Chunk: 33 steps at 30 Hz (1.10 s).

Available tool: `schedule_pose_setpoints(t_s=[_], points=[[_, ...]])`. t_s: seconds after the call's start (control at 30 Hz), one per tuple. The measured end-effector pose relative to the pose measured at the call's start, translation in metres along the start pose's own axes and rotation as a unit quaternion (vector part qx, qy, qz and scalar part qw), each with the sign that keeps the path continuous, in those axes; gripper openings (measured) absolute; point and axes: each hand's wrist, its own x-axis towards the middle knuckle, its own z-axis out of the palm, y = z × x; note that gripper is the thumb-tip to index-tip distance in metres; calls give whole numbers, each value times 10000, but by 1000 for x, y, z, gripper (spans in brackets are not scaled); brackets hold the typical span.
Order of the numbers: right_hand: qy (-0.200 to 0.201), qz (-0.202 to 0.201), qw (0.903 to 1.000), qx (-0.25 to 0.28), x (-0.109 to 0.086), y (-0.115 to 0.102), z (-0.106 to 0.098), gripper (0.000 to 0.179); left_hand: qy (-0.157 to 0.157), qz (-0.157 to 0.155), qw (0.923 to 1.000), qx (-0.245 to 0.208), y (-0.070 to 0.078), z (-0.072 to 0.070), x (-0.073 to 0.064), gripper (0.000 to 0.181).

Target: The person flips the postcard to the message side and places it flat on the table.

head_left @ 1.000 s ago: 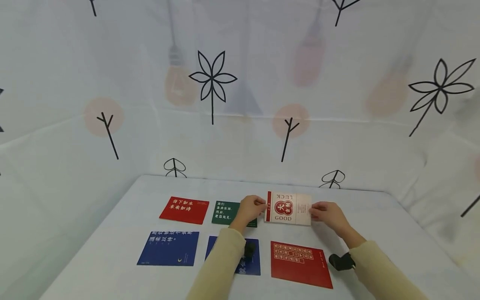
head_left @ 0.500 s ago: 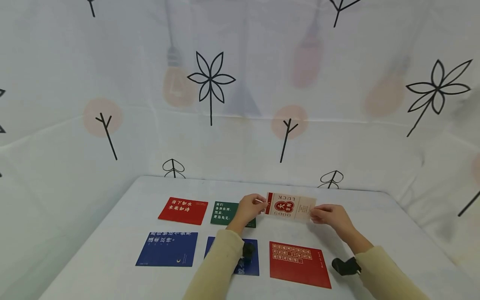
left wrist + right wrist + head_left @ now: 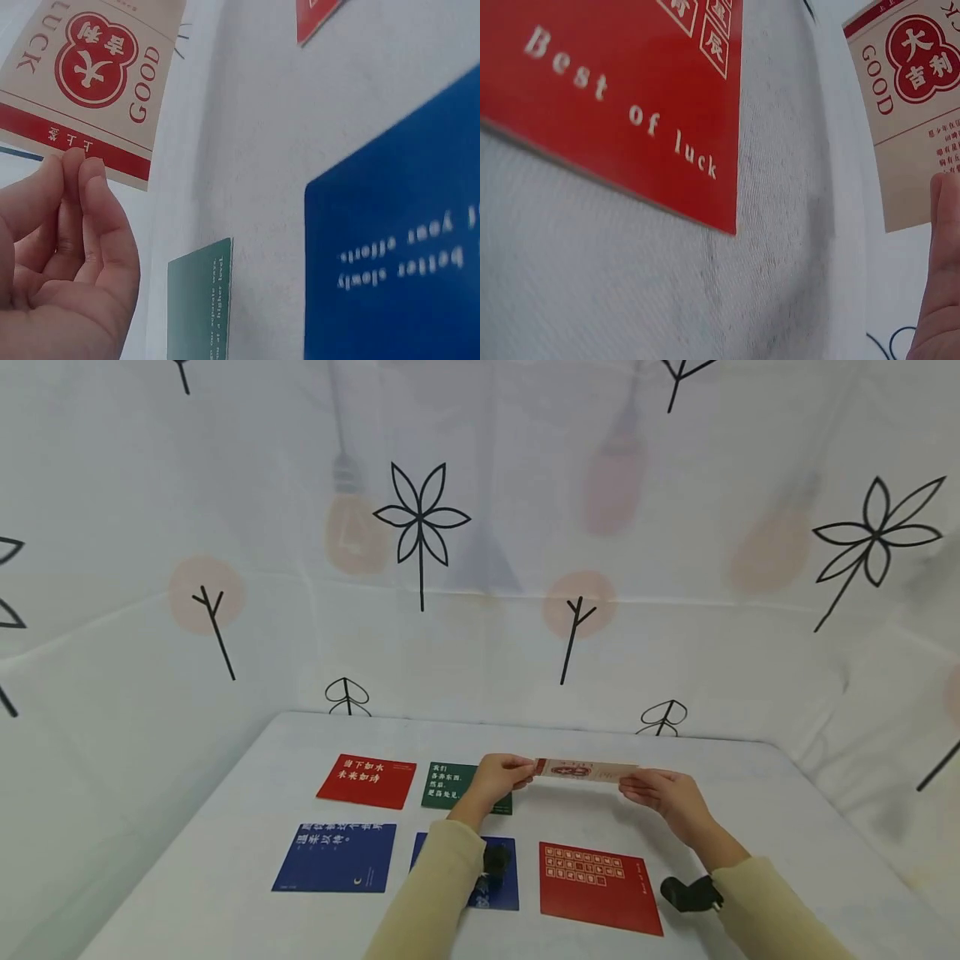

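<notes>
A cream card [image 3: 581, 771] with a red band and a red "GOOD LUCK" emblem is held between both hands, tilted so the head view sees it nearly edge-on. My left hand [image 3: 501, 779] pinches its red-banded end; in the left wrist view the thumb and fingertips [image 3: 91, 169] meet at that edge. On the opposite end, my right hand [image 3: 670, 797] pinches the card, and the right wrist view shows a finger [image 3: 946, 196] against its printed face. Beneath the left hand and wrist lies a green card [image 3: 448, 783], partly covered.
On the white table [image 3: 225, 877] lie a red card [image 3: 367, 781] at back left, a blue card [image 3: 337, 858] in front of it, another blue card [image 3: 504, 893] partly under the left sleeve, and a red card [image 3: 600, 893] at front right. A patterned white curtain [image 3: 487, 652] hangs behind.
The cream card has tilted from facing the head camera to nearly edge-on, its face looking much narrower. Both hands have kept their pinch and shifted slightly. The other cards stayed put.
</notes>
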Motion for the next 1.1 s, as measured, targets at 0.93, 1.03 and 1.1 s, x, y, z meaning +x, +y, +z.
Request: schedule_pose_setpoints(t_s=[0.93,1.03,1.1], points=[[355,141,9987,324,-2,4,0,50,174,-573,9920,-1113,0,2,-2,24],[384,106,9991,141,-2,4,1,55,220,-547,9927,-1051,-1,3,-2,22],[388,122,9992,47,-2,3,2,57,248,-544,9932,-1003,-1,3,-1,20]])
